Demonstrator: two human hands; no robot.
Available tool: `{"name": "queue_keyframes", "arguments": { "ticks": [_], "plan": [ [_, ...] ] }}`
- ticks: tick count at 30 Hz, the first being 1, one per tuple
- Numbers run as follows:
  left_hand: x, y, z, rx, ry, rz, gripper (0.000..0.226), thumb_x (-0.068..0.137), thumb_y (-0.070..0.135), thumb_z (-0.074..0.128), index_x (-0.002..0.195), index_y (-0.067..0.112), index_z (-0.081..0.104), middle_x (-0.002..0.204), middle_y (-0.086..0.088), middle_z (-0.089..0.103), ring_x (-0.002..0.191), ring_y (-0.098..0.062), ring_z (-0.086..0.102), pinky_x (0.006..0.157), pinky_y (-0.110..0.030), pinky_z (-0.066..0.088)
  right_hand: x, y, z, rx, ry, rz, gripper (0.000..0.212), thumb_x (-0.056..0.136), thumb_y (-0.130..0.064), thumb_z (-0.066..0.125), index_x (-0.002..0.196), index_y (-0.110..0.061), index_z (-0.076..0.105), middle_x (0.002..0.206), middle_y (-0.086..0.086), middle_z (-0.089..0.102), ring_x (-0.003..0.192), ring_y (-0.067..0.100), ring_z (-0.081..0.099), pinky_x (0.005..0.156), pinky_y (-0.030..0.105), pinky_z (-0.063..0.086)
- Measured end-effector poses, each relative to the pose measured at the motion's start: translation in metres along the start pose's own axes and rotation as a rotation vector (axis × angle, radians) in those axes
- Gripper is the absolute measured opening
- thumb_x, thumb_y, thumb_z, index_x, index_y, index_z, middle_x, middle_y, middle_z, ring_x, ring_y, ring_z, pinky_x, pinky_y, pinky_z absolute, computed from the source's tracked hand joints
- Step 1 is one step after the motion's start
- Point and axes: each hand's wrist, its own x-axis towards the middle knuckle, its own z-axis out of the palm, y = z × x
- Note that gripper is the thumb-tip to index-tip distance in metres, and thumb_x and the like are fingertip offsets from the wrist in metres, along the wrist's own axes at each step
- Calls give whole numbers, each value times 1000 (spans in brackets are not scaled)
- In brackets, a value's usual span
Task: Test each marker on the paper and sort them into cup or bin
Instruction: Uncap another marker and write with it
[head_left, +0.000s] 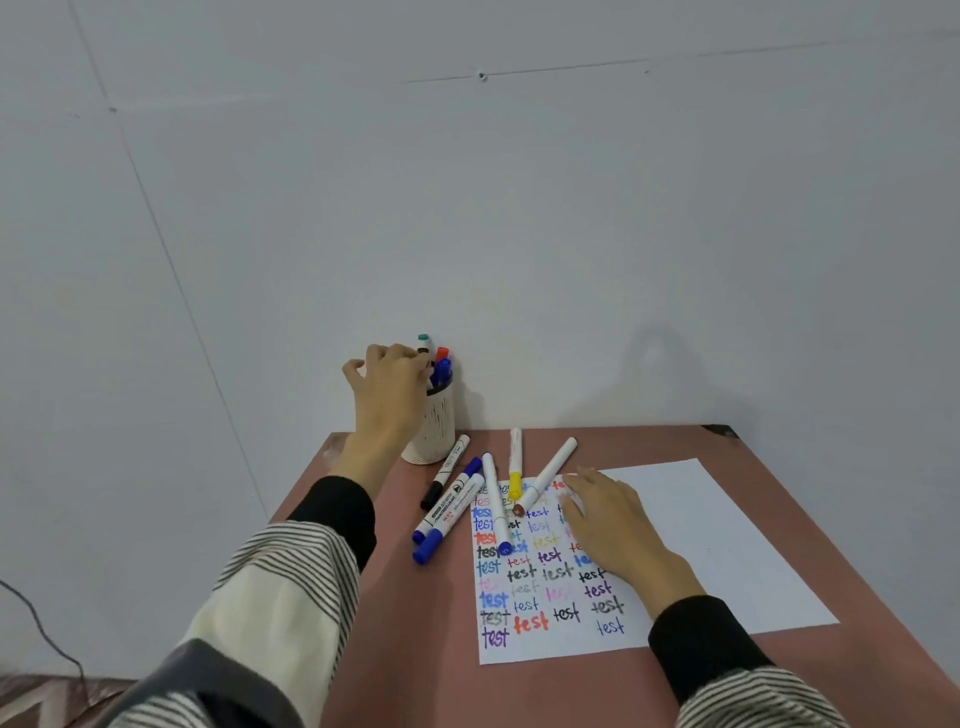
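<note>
A pale ribbed cup (435, 436) stands at the table's far left corner with red (442, 354) and blue markers (443, 370) upright in it. My left hand (390, 387) reaches over the cup's left rim, and its fingertips pinch a green-capped marker (425, 344) at the cup's mouth. My right hand (610, 525) lies flat, fingers straight, on the white paper (691, 530), which is covered in coloured "test" words. Several loose markers lie between cup and paper: a black-capped one (445, 472), blue ones (448, 512), a yellow one (515, 462) and a brown-tipped one (546, 475). No bin is in view.
The reddish-brown table (415, 623) stands against a pale wall; its left edge runs close to the cup. A dark cable (47, 629) hangs at the lower left, off the table.
</note>
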Motion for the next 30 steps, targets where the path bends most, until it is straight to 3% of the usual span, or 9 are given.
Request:
{"name": "queue_keyframes", "arguments": {
  "ticks": [4,8,13,18,20,22,25,27,30],
  "plan": [
    [-19,8,12,-38,84,-10,32,99,23,45,129,25,55,146,-6,39,131,-31,28,102,-53,22,-1,-1,-2,0,2,-5,46,105,-30,31,149,-15,35,156,0,31,144,14,23,117,33,14],
    [-61,27,22,-192,173,3,22,93,18,55,113,23,63,132,-2,50,121,-26,38,99,-48,26,-4,-1,-4,16,-11,-1,46,105,-30,31,149,-15,35,157,0,30,145,14,22,118,32,13],
    [-101,42,48,-295,-50,-11,19,96,27,50,106,28,66,119,10,55,115,-11,48,100,-38,21,-4,0,-4,45,-30,5,46,105,-31,31,149,-16,35,158,0,28,146,14,20,119,33,11],
    [-102,31,56,-325,-246,13,28,98,31,46,121,27,62,128,8,54,112,-14,53,91,-35,43,-2,2,-1,99,-4,4,44,105,-30,36,147,-17,40,154,-1,34,143,14,26,119,32,15],
    [-100,28,55,-334,-283,8,29,98,31,45,123,28,60,129,8,54,112,-16,55,88,-36,45,1,2,-1,192,43,25,38,103,-27,42,138,-15,52,142,0,49,133,16,42,113,32,29],
    [-99,28,57,-318,-296,27,29,98,30,44,123,27,60,128,9,55,110,-16,55,88,-35,44,8,-1,-4,335,127,108,27,101,-23,45,118,-14,63,117,0,63,111,17,56,94,30,45],
    [-98,28,62,-285,-296,62,29,98,29,43,122,27,60,126,9,56,111,-14,54,89,-33,39,27,-10,-13,364,253,277,24,101,-25,43,90,-11,60,91,2,62,82,18,59,66,28,44],
    [-98,28,63,-281,-304,57,29,98,29,43,122,27,60,126,9,56,113,-14,53,91,-33,37,43,-20,-17,293,215,372,32,100,-35,42,94,-9,60,97,7,63,81,21,60,63,29,43],
    [-98,29,63,-279,-304,53,29,98,29,43,123,27,59,126,9,56,114,-15,53,91,-33,35,62,-38,-13,203,25,465,37,96,-39,47,110,-8,60,110,7,62,99,28,62,72,31,44]
  ]
}}
